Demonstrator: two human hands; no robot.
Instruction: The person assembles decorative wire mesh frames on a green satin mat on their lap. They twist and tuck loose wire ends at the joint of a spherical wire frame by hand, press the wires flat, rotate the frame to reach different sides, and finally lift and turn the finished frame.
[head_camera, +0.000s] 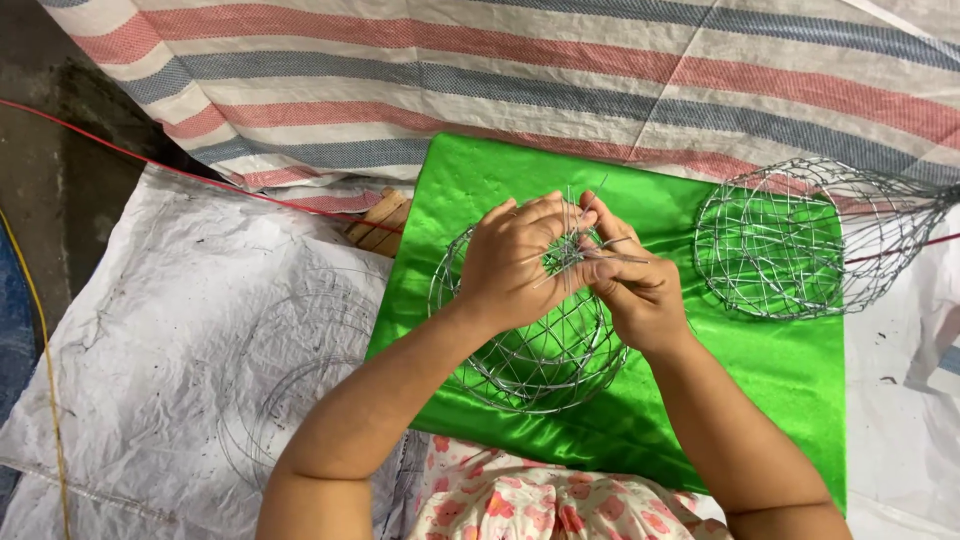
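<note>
From the head view I look straight down on a round wire ball frame (540, 345) resting on a glossy green cloth (760, 370) spread over the lap, and both hands meet on its top. My left hand (515, 265) is cupped over the upper left of the frame, fingers curled and pressed down on the wires to steady it. My right hand (630, 285) comes in from the right with thumb and fingers pinched on a bunch of loose wire ends (575, 250) that bristle up where the strands cross. The risk I see is in that bunch — the stiff ends point up toward the fingertips and could prick them, and if the pinch slackens the springy wire may, I judge, slip free and loosen the knot. Pressing too hard with the left could also dent the light cage out of round. Both forearms reach forward from the near edge, elbows wide, wrists bent inward so the hands meet knuckle to knuckle. A second wire frame (790, 240) lies well apart at the far right of the cloth; coils of thin wire (300, 370) rest on the white sheet (150, 330) at left — beyond, a striped tarp (560, 70).
</note>
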